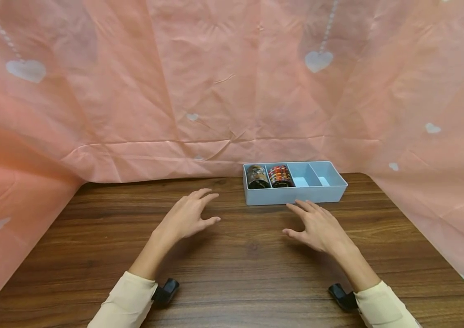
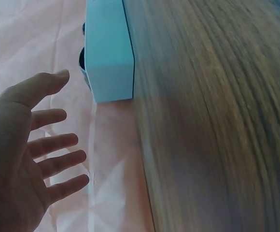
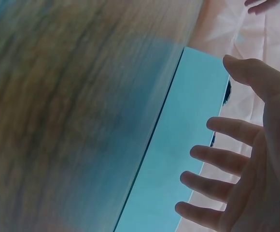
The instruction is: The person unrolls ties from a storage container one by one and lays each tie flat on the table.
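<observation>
A light blue box [image 1: 293,197] with several compartments stands near the back of the wooden table. Its leftmost compartment holds a dark patterned round item [image 1: 258,177]. Beside that, the second one holds a red, multicoloured banded item [image 1: 281,176]. My left hand [image 1: 186,215] hovers over the table to the left of the box, fingers spread and nothing in them. Just in front of the box is my right hand [image 1: 318,226], also empty with its fingers apart. In the right wrist view its fingers [image 3: 222,159] overlap the box's front wall [image 3: 178,130].
A pink cloth [image 1: 215,82] with white hearts hangs behind the table and along both sides. The wooden tabletop [image 1: 252,273] stretches between the arms. The box's two right compartments [image 1: 302,175] show their pale floors. Black devices [image 1: 165,291] are strapped at both wrists.
</observation>
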`<state>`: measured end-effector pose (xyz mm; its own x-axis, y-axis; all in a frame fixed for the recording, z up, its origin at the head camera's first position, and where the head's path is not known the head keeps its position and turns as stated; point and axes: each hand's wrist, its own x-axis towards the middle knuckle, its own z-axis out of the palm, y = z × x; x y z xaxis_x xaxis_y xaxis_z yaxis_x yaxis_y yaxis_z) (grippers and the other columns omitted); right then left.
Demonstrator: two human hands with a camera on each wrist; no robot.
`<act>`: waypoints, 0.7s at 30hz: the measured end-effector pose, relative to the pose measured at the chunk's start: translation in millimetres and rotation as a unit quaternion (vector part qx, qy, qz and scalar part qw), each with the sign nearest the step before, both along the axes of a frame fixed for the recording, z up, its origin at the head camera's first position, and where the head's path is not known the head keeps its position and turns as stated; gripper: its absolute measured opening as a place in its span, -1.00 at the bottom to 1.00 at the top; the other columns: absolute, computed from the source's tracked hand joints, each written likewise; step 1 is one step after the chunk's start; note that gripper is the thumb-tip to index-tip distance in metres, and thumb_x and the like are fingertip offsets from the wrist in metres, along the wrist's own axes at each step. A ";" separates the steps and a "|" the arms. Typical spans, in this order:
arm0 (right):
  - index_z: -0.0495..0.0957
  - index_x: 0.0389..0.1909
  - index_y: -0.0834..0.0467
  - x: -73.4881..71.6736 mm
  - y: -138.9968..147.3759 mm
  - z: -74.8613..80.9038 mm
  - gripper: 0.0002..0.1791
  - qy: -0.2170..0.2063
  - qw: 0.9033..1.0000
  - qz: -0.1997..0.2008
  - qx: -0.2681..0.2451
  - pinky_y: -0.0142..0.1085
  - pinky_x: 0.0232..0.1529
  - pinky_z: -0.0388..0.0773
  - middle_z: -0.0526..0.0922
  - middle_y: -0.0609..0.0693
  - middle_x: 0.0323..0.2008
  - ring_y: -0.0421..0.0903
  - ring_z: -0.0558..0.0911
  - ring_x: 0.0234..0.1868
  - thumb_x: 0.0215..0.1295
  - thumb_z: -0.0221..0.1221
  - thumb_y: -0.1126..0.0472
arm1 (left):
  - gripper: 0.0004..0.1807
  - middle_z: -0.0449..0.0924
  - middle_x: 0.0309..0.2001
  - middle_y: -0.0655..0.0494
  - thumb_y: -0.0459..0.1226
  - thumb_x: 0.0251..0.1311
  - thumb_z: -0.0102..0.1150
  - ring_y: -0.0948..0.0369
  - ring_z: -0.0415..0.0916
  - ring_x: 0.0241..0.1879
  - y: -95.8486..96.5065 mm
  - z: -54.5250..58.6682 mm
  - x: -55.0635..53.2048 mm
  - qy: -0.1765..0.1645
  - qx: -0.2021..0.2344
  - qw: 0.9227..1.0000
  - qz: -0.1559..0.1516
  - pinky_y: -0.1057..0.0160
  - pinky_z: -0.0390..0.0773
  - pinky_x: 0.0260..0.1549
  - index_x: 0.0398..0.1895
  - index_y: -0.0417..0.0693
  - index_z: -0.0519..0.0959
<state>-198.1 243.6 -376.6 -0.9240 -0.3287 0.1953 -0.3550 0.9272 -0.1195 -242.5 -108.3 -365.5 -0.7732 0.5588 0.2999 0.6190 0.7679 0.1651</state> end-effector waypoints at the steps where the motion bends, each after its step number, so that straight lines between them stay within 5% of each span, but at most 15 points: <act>1: 0.48 0.41 0.18 0.0 0.1 0.0 -0.21 0.000 1.000 0.000 0.000 0.33 0.29 0.37 0.46 0.33 0.37 0.43 0.42 0.37 0.30 0.33 -0.20 | -0.29 0.46 0.37 -0.19 0.03 0.27 0.40 -0.17 0.53 0.26 1.3 0.0 -0.6 -0.001 0.003 1.000 0.000 -0.23 0.51 0.19 0.39 -0.14 0.51; 21: 0.46 0.43 0.17 2.1 -0.4 -0.6 -0.22 0.000 1.000 -0.002 -0.005 0.29 0.20 0.47 0.51 0.29 0.34 0.34 0.51 0.31 0.30 0.35 -0.17 | -0.29 0.45 0.39 -0.17 0.02 0.29 0.38 -0.13 0.46 0.33 14.9 -1.9 -12.4 -0.033 0.026 0.999 0.006 -0.24 0.47 0.22 0.42 -0.12 0.48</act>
